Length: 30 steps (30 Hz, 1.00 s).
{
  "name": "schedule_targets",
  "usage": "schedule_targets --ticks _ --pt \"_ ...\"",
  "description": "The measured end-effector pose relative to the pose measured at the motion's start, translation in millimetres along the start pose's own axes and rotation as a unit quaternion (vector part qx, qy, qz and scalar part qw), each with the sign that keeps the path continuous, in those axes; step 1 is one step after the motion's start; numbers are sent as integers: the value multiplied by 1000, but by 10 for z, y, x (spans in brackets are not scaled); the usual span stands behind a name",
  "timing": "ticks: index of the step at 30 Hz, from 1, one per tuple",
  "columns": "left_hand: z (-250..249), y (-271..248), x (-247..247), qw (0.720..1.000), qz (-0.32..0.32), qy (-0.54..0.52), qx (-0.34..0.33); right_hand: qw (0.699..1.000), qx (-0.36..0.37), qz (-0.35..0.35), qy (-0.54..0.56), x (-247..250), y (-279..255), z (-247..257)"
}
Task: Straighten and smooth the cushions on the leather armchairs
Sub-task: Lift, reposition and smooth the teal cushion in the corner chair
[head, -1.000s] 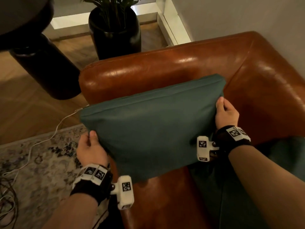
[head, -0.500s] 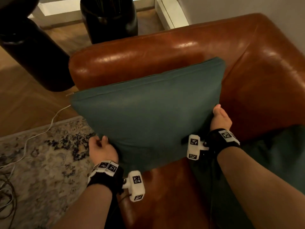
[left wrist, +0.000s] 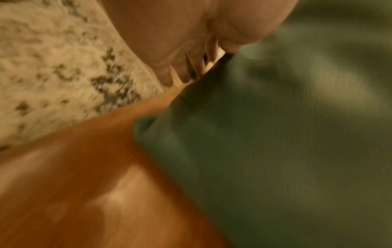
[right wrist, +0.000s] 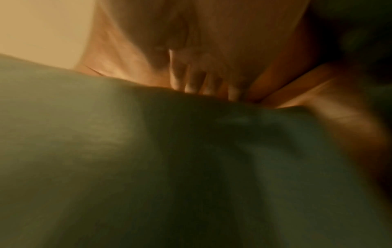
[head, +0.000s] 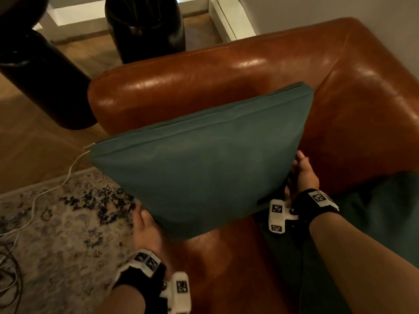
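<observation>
Only the wrist views show the fingers [left wrist: 188,70] of the left hand [head: 146,230] slightly spread behind the green cushion [head: 204,173], thumb in front; the right hand [head: 303,175] has its fingers [right wrist: 191,80] close together behind the right edge; the cushion stands between the 2 hands over the leather armchair [head: 204,78]; 1 s ago both hands gripped higher.

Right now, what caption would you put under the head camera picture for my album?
Left hand and right hand hold a green cushion by its sides at a brown leather armchair.
</observation>
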<state>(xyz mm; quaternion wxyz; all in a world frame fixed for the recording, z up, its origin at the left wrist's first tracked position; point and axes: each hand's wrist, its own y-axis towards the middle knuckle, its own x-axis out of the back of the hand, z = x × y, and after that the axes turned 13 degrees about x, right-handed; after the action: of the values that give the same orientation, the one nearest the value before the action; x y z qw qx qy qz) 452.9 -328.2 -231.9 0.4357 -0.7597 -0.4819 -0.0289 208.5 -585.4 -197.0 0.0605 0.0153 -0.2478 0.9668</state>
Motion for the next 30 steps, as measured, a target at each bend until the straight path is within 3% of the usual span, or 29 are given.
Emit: schedule_targets --ticks 2,4,7,10,14,16,18,20,22,24,25,27,28,30 --pt "122 -21 -98 999 28 -3 26 997 -27 30 -63 40 -40 -150" --pt "96 19 -195 998 -8 -35 46 988 7 10 -154 28 -91 -189" --pt "-22 88 -250 993 -70 -57 74 983 52 -63 -164 8 -109 -130" --pt "-48 108 -250 993 -87 -32 69 977 92 -62 -181 2 -106 -87" --pt "77 -81 -22 995 -95 20 8 961 144 -11 -235 93 -112 -19" --pt "226 -276 179 992 -82 58 -71 941 239 -1 -239 161 -282 86" --pt "247 -620 318 969 -38 135 -203 865 418 30 -275 130 -677 208" --pt "11 -988 314 910 22 169 -378 739 575 149 -318 -60 -1137 201" --pt "-442 -1118 165 836 44 181 -516 601 638 271 -398 -396 -1429 129" --pt "-984 -961 14 805 -2 259 -534 457 666 316 -499 -681 -1358 69" --pt "-1227 -813 -17 792 -29 317 -522 408 674 314 -530 -773 -1213 112" --pt "-1495 -496 13 748 -59 419 -511 361 674 294 -574 -860 -853 307" --pt "-1520 -382 63 731 -63 450 -508 363 660 283 -594 -852 -690 443" --pt "-1489 -254 196 725 -83 477 -490 405 624 234 -626 -803 -415 669"
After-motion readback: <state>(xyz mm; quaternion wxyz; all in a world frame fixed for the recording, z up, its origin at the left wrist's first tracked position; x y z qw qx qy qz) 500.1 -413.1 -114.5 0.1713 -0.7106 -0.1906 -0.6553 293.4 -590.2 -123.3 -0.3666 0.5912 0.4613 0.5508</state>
